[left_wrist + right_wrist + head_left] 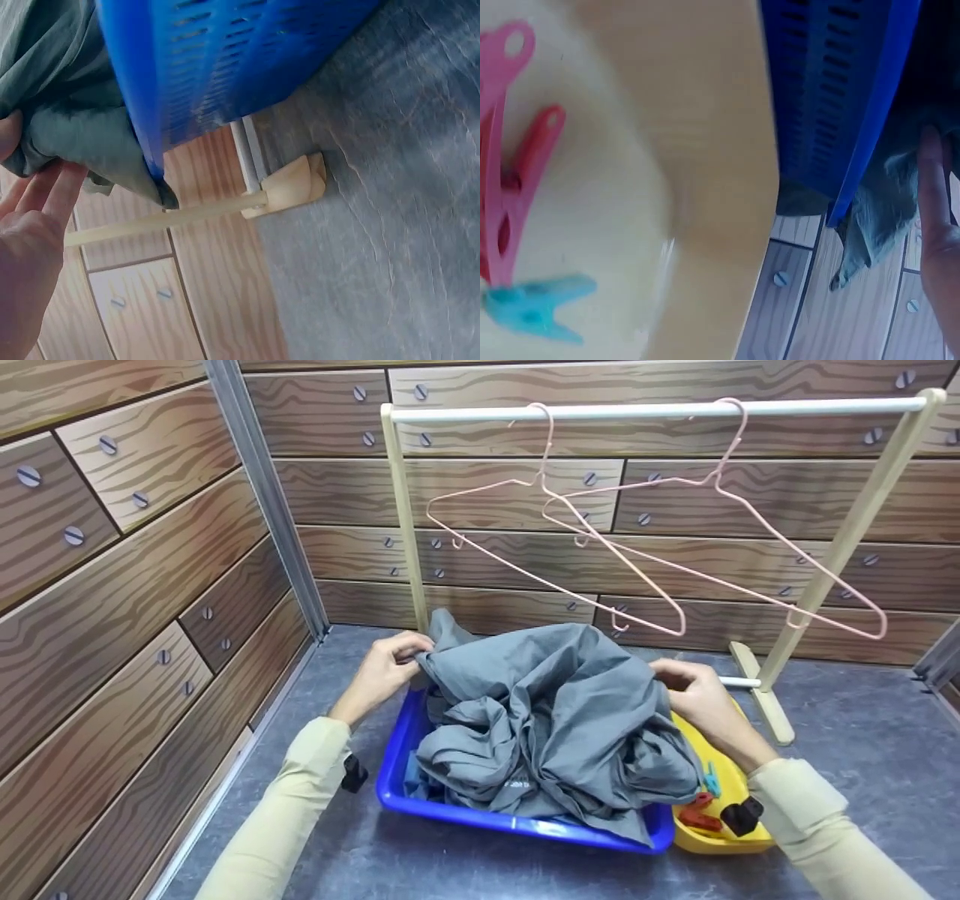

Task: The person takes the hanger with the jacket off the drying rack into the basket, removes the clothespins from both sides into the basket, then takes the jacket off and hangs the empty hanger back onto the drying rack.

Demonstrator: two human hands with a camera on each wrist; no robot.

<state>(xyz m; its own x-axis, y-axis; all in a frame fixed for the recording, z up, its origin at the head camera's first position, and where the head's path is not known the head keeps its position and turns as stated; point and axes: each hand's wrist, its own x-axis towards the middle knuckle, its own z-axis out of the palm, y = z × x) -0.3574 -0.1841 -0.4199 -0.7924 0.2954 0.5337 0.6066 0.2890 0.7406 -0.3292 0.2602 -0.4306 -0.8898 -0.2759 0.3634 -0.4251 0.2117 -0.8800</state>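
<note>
A crumpled grey garment (562, 690) with small white print lies heaped in a blue basket (517, 826), its upper part raised at the back. My left hand (381, 671) pinches the cloth at its upper left edge, with the thumb on one side and fingers behind it, as the left wrist view also shows. At the upper right edge, my right hand (701, 697) holds the cloth between thumb and fingers. In the right wrist view a finger (932, 180) of that hand lies along the fabric. Folds hide the garment's exact kind. Some bluish cloth (415, 780) shows beneath it.
Behind the basket stands a rack with a white rail (637, 411), bearing two pink hangers (551, 472) (724, 480). Right of the basket, a yellow basin (724, 846) holds red clothespins (701, 819) and a turquoise clothespin (712, 780). Wood-patterned walls (150, 660) enclose the grey surface.
</note>
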